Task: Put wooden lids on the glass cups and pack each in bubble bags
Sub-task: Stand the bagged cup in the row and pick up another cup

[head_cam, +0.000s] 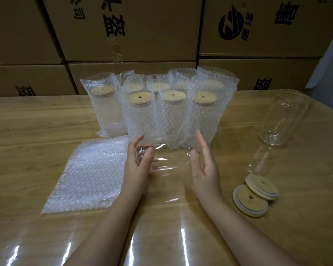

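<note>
Several glass cups with wooden lids stand packed in bubble bags [173, 120] at the middle back of the table. My left hand [137, 162] and my right hand [205, 160] hover just in front of them, palms facing each other, fingers relaxed, holding nothing. A flat stack of empty bubble bags [90, 173] lies to the left of my left hand. One bare glass cup [284, 120] stands at the right without a lid. Two wooden lids [255, 194] with centre holes lie overlapping on the table in front of that cup.
The wooden table [27, 131] is covered by a clear, glossy plastic sheet [161, 227]. Stacked cardboard boxes [131, 27] with printed characters form a wall right behind the table.
</note>
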`<state>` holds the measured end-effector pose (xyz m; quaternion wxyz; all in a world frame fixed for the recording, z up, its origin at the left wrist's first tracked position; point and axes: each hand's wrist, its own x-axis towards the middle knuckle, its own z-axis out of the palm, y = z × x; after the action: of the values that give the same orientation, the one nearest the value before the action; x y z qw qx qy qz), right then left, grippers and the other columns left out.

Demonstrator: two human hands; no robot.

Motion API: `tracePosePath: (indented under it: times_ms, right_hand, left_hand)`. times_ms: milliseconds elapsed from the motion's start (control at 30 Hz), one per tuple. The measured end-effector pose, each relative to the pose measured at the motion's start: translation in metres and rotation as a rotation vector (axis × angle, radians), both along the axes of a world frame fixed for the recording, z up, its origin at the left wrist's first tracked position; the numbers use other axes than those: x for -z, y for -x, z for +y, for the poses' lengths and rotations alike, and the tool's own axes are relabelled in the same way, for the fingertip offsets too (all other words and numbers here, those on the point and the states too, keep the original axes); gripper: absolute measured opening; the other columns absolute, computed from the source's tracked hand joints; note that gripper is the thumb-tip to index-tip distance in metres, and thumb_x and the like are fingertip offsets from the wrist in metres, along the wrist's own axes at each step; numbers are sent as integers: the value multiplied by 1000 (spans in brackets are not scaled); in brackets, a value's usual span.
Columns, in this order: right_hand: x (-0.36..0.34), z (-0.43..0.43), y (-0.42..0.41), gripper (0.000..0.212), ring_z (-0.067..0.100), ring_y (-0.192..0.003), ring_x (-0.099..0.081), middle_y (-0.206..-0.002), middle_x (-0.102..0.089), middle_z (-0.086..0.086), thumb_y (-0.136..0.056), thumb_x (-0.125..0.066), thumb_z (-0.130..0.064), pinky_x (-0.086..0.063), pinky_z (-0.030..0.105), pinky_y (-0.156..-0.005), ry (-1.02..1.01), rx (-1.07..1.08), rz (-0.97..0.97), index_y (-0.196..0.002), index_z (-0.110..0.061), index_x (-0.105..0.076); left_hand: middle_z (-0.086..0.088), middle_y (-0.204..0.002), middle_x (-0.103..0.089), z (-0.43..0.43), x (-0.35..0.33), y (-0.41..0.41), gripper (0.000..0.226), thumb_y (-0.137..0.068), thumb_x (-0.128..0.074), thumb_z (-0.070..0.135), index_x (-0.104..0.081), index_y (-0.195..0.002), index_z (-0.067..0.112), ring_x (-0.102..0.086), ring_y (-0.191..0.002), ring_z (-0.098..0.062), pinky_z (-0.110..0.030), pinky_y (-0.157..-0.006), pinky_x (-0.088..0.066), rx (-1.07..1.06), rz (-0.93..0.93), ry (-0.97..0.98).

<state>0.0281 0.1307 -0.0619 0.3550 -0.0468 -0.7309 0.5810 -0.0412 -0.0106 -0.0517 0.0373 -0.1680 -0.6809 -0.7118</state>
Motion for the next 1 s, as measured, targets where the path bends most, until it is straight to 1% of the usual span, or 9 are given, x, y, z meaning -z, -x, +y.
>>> tracePosePath:
  times_ms: [167, 300, 400, 500, 567, 633, 767, 867, 1000]
  right_hand:
    - [-6, -1, -1, 43, -7, -136, -31, -145, -36, -30, -91, -42, -51, -30, 22, -112, 106, -93, 15, -134, -51, -36]
    - [-11, 2, -2, 52, -11, -128, -40, -145, -43, -20, -85, -40, -62, -33, 2, -96, 220, -171, -3, -133, -45, -41]
    - [-11, 0, -2, 54, -4, -132, -40, -144, -44, -21, -83, -36, -64, -34, 8, -102, 237, -198, 23, -133, -44, -40]
    - [-11, -4, -5, 51, 4, -131, -45, -140, -49, -17, -89, -36, -53, -36, 12, -101, 194, -156, 120, -132, -27, -47]
    - [-12, -4, -6, 37, 6, -131, -45, -140, -51, -8, -91, -37, -46, -35, 12, -101, 188, -137, 144, -112, -22, -55]
    - [-13, -2, -5, 37, 6, -133, -43, -142, -50, 0, -91, -36, -46, -32, 10, -101, 161, -122, 123, -97, -18, -58]
    - [-9, 2, -4, 50, 0, -131, -43, -136, -55, -2, -94, -30, -46, -29, 8, -101, 65, -100, 93, -106, -12, -64]
    - [-5, 2, -2, 46, 2, -119, -55, -118, -66, -7, -94, -28, -45, -35, 11, -97, 118, -70, 85, -106, -22, -66]
    - [-2, 3, 1, 59, -2, -114, -57, -110, -69, -11, -90, -28, -55, -36, 11, -94, 145, -57, 16, -106, -15, -69]
  left_hand:
    - [-4, -109, -63, -1, -3, 2, 59, -67, -54, 61, -47, -121, 40, -69, -72, -16, -24, -51, -48, 71, -76, -28]
    - [-8, -103, -65, -5, -4, 3, 59, -67, -53, 60, -53, -119, 33, -66, -68, -23, -19, -43, -42, 101, -120, -89]
    - [-8, -98, -67, -6, -5, 4, 43, -77, -51, 50, -56, -115, 30, -68, -63, -23, -20, -40, -38, 99, -160, -127]
    - [-2, -90, -70, -6, -6, 7, 38, -82, -43, 45, -57, -112, 28, -67, -57, -20, -19, -36, -36, 95, -227, -176]
    - [0, -85, -72, -7, -5, 7, 42, -82, -41, 47, -57, -114, 25, -66, -55, -20, -18, -35, -35, 108, -217, -172]
    - [-3, -85, -72, -8, -5, 7, 49, -80, -43, 51, -58, -115, 22, -66, -54, -24, -17, -35, -34, 125, -193, -156]
    - [-4, -85, -71, -8, -5, 7, 63, -74, -46, 59, -58, -119, 16, -65, -53, -24, -17, -35, -34, 101, -185, -172]
    - [-4, -84, -72, -7, -5, 7, 51, -77, -48, 55, -61, -112, 19, -65, -51, -21, -17, -35, -35, 77, -223, -253]
    - [-4, -86, -72, -5, -5, 7, 57, -66, -53, 62, -60, -105, 21, -64, -53, -18, -19, -39, -38, 54, -264, -298]
